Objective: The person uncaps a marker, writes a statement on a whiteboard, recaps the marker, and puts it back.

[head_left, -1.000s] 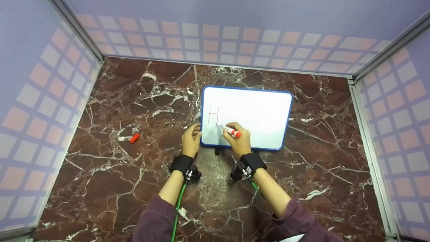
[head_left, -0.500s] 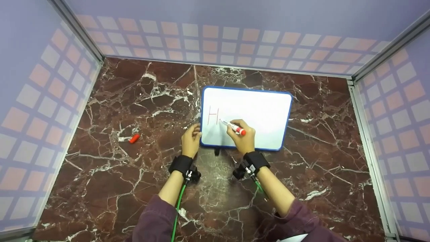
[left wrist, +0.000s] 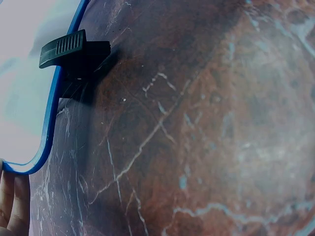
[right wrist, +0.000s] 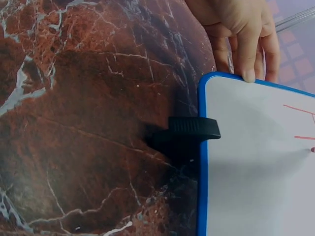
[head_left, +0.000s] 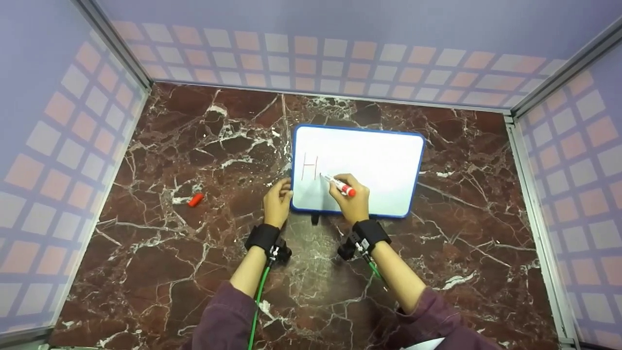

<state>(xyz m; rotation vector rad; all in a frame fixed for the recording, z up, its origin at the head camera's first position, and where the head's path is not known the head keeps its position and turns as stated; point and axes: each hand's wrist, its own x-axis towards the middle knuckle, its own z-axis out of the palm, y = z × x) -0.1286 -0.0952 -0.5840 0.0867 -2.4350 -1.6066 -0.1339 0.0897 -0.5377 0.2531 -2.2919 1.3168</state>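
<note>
In the head view, a blue-rimmed whiteboard (head_left: 374,155) lies slightly turned, with a thin red letter H (head_left: 310,165) at its left. A red-and-white marker (head_left: 343,186) is pinched in my right hand (head_left: 354,198), its tip just right of the H; whether it touches the board I cannot tell. My left hand (head_left: 277,201) holds the board's left edge; in the right wrist view its thumb lies on the blue rim and the other fingers go down behind. Fingers (left wrist: 17,201) of that hand show at the board's corner in the left wrist view.
A loose red marker cap (head_left: 196,200) lies on the marbled table (head_left: 160,272) to the left. Black clip-like feet (right wrist: 194,129) stick out from the board's near edge. Walls (head_left: 311,63) with pink and white squares enclose the back and sides. A green cable (head_left: 257,306) trails along the left forearm.
The marker tip has moved from the foot of the H's right stroke up and to the right, along with my right hand. The left hand and board stay put.
</note>
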